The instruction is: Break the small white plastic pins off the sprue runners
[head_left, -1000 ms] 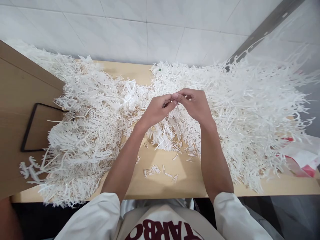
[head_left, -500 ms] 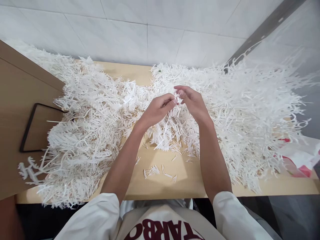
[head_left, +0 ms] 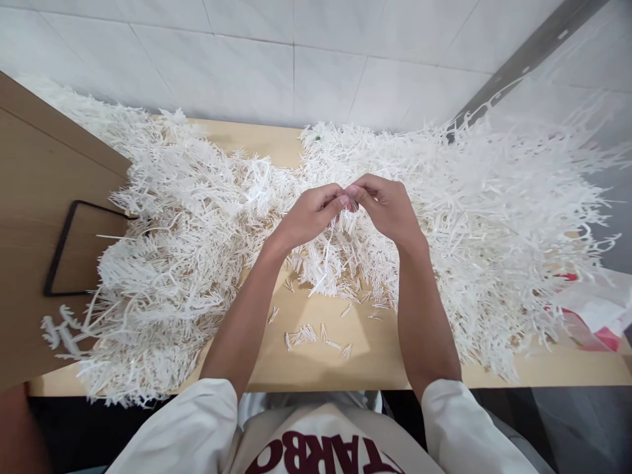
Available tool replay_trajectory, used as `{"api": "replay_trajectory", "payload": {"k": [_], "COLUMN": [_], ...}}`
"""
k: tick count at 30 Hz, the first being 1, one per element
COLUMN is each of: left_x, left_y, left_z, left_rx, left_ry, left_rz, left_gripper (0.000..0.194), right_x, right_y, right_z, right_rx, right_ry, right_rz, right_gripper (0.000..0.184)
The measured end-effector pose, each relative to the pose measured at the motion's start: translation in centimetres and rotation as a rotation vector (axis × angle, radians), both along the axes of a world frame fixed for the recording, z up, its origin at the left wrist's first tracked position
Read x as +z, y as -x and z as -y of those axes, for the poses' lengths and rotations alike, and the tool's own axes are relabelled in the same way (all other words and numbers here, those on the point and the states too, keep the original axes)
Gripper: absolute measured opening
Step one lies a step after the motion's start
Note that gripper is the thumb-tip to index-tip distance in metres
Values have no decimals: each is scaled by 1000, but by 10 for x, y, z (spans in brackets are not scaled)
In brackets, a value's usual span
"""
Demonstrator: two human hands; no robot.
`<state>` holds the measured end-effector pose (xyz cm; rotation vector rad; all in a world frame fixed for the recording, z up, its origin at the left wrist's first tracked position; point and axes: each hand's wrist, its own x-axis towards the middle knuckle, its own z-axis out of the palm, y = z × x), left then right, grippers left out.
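Note:
My left hand (head_left: 318,209) and my right hand (head_left: 382,201) meet at the fingertips, above the middle of a heap of white branched plastic pieces. Both are closed in a pinch on a small white branched plastic piece (head_left: 352,206), mostly hidden by the fingers. Thin prongs of it show just under the fingertips. Below my hands lies the loose middle of the heap (head_left: 323,270). Closer to me, a few small white sticks (head_left: 302,336) are scattered on the wooden table (head_left: 316,372).
A larger pile of white pieces (head_left: 162,263) spreads to the left, against a brown box (head_left: 49,197) with a black wire frame (head_left: 62,247). Another pile (head_left: 484,230) fills the right side. A white and red plastic bag (head_left: 600,316) lies at the far right. Behind stands a tiled wall (head_left: 247,72).
Half a second ago my right fingers were spread and apart from the left, with the white piece showing between. Now the right fingers are closed against the left fingertips again.

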<state>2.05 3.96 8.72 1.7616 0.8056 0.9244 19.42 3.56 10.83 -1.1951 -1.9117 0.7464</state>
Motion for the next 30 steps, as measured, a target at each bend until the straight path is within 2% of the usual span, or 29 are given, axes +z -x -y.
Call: {"api": "replay_trajectory", "payload": {"k": [4,8,11,18,23,30], "left_x": [3,0,-3,-3,-3,-2], "left_y": [-2,-3,-1,0,2,7], "left_z": [2,-1,-3,-3,-3,-3], "left_rx": [-28,52,78,18,65,57], "left_ry": [44,121,134,119,33,-61], "left_rz": [71,143,164,170,81,-97], "left_gripper": [32,30,30,31,30,22], "right_x": [-1,0,0,1,6,6], "right_y": [-1,0,1,0,1,3], "right_z": [0,0,1,2,7,8], "right_rx": [14,25,47,45,114,94], "right_ry": [43,74,102,88,153,158], "right_rz": [-73,-116,-99,-32,-11,58], "right_gripper": [42,34,40,38,40,45]}}
